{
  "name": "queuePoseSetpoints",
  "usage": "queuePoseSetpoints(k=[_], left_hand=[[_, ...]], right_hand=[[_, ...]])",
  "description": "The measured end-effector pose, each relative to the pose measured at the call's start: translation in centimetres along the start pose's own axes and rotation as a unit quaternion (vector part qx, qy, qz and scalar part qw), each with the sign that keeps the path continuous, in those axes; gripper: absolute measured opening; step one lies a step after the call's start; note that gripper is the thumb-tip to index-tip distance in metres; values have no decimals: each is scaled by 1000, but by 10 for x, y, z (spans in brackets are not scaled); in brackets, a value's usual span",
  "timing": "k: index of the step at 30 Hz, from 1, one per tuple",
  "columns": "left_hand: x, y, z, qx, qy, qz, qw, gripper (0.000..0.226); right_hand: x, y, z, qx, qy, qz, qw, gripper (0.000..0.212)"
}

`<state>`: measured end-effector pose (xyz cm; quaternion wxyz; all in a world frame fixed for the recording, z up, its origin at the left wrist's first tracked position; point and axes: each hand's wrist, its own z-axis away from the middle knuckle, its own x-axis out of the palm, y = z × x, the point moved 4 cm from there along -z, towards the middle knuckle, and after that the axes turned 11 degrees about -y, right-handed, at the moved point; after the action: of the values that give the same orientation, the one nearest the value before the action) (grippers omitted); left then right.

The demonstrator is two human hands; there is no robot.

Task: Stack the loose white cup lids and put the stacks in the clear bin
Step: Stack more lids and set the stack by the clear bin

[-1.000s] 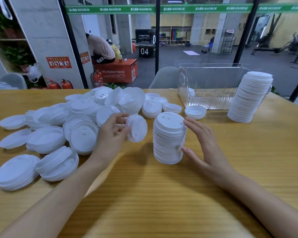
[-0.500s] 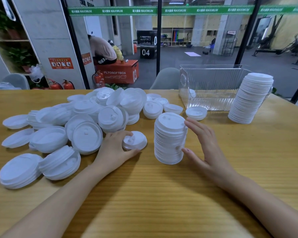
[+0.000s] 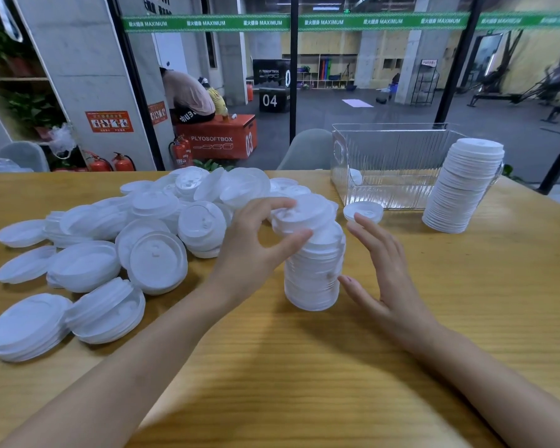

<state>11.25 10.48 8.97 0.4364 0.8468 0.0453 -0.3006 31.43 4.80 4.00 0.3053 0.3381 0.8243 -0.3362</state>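
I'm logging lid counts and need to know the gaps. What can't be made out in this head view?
Head view only:
1. Top of the middle stack: covered by the lid the left hand pinches; seated or not, cannot tell.
2. Contents of the clear bin: ribbed walls blur them; the tall stack hides its right end.
3. The loose pile: lids overlap, no count.
4. The right hand: open beside the middle stack; contact unclear.
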Motion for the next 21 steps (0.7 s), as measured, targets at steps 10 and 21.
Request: queuePoseSetpoints(k=[10,21], left_hand=[[16,-1,-6,12,-37,-34,999,46],[10,-5,0,20,-24,-36,999,61]], right_hand=[[0,1,1,0,-14,-3,1000,60],[2,1,1,-11,-19,5,1000,60]])
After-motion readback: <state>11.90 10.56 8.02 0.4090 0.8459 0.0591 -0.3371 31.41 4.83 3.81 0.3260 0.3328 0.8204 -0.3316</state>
